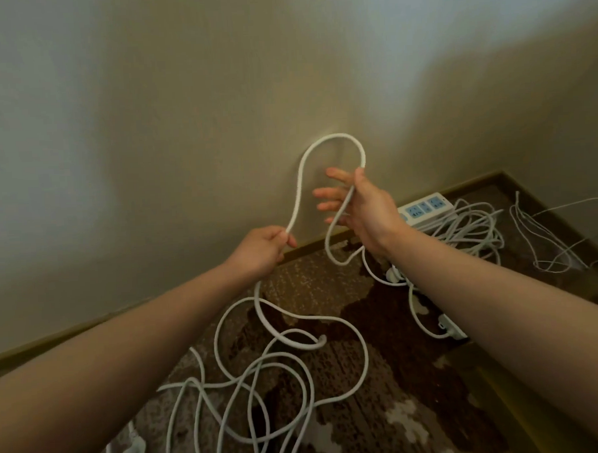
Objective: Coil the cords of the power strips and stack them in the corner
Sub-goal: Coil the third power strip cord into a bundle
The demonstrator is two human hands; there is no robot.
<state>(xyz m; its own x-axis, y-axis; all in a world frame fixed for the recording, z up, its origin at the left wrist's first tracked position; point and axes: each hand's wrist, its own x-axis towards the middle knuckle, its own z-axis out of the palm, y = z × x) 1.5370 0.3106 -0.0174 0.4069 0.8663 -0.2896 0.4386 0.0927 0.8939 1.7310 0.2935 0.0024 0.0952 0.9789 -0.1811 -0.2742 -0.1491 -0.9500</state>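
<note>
Two bare forearms reach forward toward a plain beige wall (182, 94), seen from above by a head-worn camera. The left hand (262, 246) is clenched around a white cord (299, 178), pinching it between thumb and curled fingers. From that grip the cord rises in a tall loop against the wall, arches over, and comes down to the right hand (358, 206). The right hand is raised higher, fingers spread and mostly straight; the cord crosses its palm beneath the thumb, and whether the thumb truly pins it cannot be told.

Below the left hand the same cord drops to the floor, where it sprawls in loose, overlapping white loops (280, 371) across a brown patterned carpet (384, 411). A plug (132, 451) lies at the lower left among them.

In the corner of the room, behind the right forearm, a white power strip (427, 205) with blue sockets rests on top of a coiled bundle of cord (469, 232). Another white power strip (451, 329) lies on the carpet, partly hidden under the right forearm. Thin pale wires (545, 246) lie further right. A dark wooden baseboard (56, 339) runs along the foot of the wall.
</note>
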